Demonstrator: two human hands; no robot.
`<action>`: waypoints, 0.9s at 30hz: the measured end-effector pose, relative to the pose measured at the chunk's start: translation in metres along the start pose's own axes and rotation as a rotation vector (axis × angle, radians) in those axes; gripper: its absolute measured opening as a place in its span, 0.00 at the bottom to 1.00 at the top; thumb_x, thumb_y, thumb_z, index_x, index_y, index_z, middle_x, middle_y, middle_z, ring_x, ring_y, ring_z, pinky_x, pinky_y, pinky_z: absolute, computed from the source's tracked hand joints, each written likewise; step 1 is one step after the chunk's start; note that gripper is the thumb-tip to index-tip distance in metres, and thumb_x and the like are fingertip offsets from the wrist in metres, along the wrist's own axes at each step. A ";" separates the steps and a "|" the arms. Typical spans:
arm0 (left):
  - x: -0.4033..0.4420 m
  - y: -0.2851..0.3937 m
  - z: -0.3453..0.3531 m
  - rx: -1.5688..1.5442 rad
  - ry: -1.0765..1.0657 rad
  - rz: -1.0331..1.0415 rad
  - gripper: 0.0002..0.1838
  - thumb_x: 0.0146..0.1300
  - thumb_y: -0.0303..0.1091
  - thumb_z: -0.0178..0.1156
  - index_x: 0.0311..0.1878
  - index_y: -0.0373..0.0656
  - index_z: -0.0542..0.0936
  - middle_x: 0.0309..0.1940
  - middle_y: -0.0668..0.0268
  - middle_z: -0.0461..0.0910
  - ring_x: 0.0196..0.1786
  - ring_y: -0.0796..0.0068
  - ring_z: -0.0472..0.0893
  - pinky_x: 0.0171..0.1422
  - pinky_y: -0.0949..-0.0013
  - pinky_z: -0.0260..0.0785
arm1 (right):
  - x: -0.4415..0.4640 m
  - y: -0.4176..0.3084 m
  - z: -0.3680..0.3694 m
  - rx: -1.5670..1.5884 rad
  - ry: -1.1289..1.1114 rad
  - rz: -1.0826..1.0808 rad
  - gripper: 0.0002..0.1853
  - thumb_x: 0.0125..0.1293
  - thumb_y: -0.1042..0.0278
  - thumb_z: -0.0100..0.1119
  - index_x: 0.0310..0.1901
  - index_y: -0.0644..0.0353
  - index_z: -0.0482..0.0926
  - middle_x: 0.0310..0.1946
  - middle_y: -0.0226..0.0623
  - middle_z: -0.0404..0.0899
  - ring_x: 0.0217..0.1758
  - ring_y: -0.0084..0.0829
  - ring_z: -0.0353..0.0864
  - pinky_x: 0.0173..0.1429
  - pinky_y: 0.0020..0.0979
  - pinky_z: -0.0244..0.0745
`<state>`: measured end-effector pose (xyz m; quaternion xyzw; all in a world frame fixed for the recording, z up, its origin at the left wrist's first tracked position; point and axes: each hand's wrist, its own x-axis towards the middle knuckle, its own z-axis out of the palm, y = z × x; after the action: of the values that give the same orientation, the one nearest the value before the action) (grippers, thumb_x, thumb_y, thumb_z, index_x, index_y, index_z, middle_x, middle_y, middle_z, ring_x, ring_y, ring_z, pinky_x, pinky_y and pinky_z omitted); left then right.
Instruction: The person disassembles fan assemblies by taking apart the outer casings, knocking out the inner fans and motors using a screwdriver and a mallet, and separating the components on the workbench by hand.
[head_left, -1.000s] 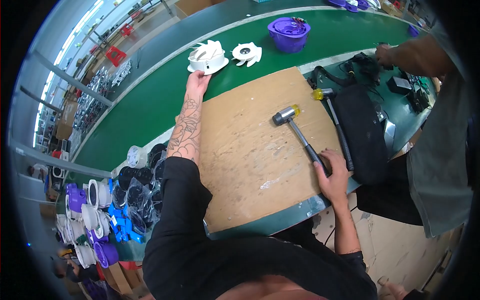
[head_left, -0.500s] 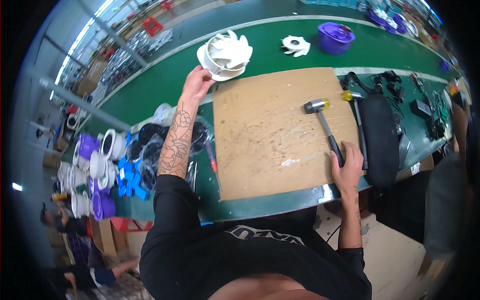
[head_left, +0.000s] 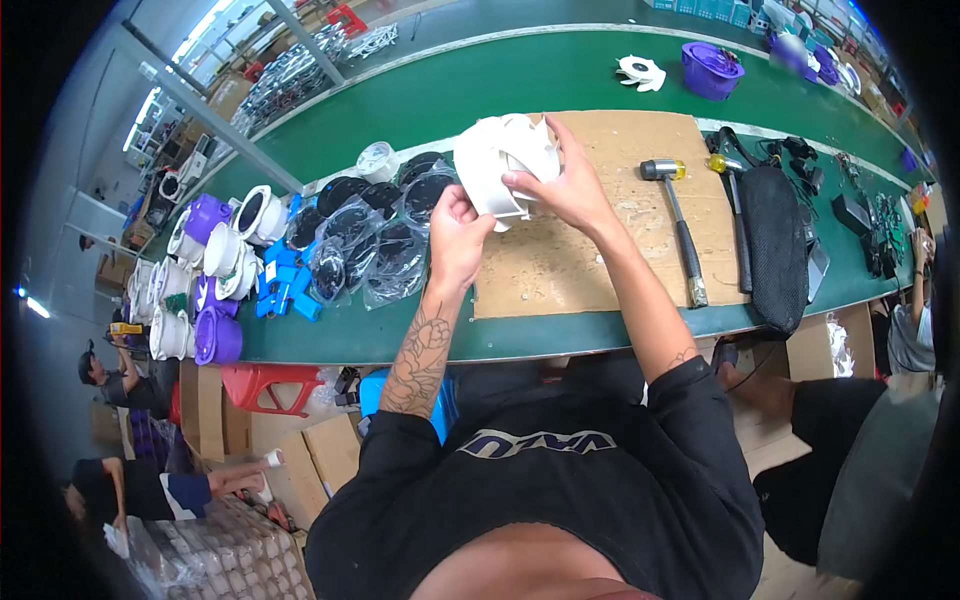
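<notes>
Cradling a white plastic fan housing with curved blades point(head_left: 497, 160) between them, the bare left hand point(head_left: 458, 238) and bare right hand point(head_left: 578, 190) meet over the far left part of a flat brown cardboard sheet point(head_left: 600, 275) on the green tabletop point(head_left: 560, 335). Taken from the housing's middle, the left fingers are clamped on its edge at about eight o'clock, thumb close to the lower rim. The right fingers close on it from two to three o'clock, thumb lying across its near face; the housing sits between that thumb and the fingertips, which are partly hidden.

At four o'clock from the housing, a black-handled mallet with a grey-and-yellow head point(head_left: 685, 238) lies on the cardboard, well apart from both hands. A white bladed fan wheel with a dark hub point(head_left: 640, 72) lies at two o'clock, near a round purple plastic tub point(head_left: 712, 72). Black discs in clear plastic bags point(head_left: 355, 245) spread at eight o'clock.
</notes>
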<state>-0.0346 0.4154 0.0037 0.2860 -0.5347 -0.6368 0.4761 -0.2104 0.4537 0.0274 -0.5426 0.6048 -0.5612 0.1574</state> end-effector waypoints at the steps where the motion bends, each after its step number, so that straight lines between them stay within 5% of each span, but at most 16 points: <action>1: -0.006 0.001 -0.001 -0.024 0.026 -0.004 0.20 0.49 0.10 0.54 0.47 0.33 0.68 0.44 0.60 0.76 0.50 0.73 0.78 0.57 0.72 0.72 | -0.003 0.003 0.002 -0.005 -0.004 -0.004 0.55 0.44 0.47 0.77 0.69 0.65 0.58 0.63 0.57 0.66 0.67 0.48 0.67 0.66 0.40 0.67; 4: -0.014 -0.003 -0.006 0.024 0.034 0.055 0.21 0.49 0.10 0.52 0.49 0.33 0.68 0.45 0.60 0.78 0.47 0.75 0.80 0.45 0.77 0.73 | -0.017 0.004 0.002 -0.005 -0.003 0.008 0.52 0.46 0.48 0.77 0.69 0.65 0.60 0.58 0.53 0.70 0.62 0.44 0.71 0.63 0.40 0.70; 12: -0.017 0.005 -0.003 0.151 -0.027 0.050 0.24 0.47 0.14 0.56 0.52 0.32 0.70 0.44 0.60 0.79 0.46 0.72 0.80 0.50 0.72 0.73 | -0.025 -0.003 -0.003 0.305 0.030 0.148 0.50 0.49 0.54 0.77 0.68 0.65 0.57 0.59 0.53 0.69 0.64 0.42 0.70 0.64 0.40 0.69; 15: -0.017 -0.004 -0.003 0.141 -0.046 0.108 0.26 0.50 0.15 0.54 0.56 0.35 0.69 0.46 0.61 0.79 0.38 0.79 0.80 0.28 0.83 0.67 | -0.028 0.002 -0.007 0.041 0.113 0.042 0.52 0.48 0.49 0.76 0.67 0.70 0.58 0.62 0.57 0.65 0.66 0.48 0.68 0.67 0.40 0.67; 18: -0.021 -0.005 0.004 0.069 -0.087 0.110 0.26 0.51 0.13 0.53 0.57 0.32 0.67 0.51 0.58 0.76 0.55 0.69 0.76 0.59 0.70 0.68 | -0.031 0.010 -0.011 0.012 0.161 -0.008 0.50 0.49 0.48 0.74 0.66 0.69 0.59 0.59 0.56 0.65 0.62 0.49 0.69 0.65 0.43 0.68; 23: -0.029 0.008 0.012 0.135 -0.186 0.100 0.25 0.56 0.19 0.57 0.58 0.32 0.65 0.53 0.56 0.73 0.58 0.68 0.73 0.64 0.66 0.63 | -0.038 0.008 -0.021 0.190 0.125 0.035 0.46 0.56 0.50 0.70 0.68 0.65 0.55 0.57 0.53 0.66 0.58 0.42 0.71 0.62 0.39 0.68; 27: -0.026 0.005 0.014 0.086 -0.261 0.250 0.40 0.56 0.32 0.65 0.68 0.36 0.56 0.66 0.54 0.61 0.70 0.61 0.61 0.73 0.59 0.53 | -0.042 0.011 -0.027 0.421 0.087 0.091 0.44 0.59 0.52 0.68 0.69 0.64 0.54 0.59 0.52 0.66 0.58 0.39 0.70 0.63 0.39 0.68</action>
<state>-0.0358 0.4455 0.0080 0.1525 -0.6501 -0.5809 0.4654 -0.2223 0.5000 0.0091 -0.4451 0.5045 -0.6903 0.2662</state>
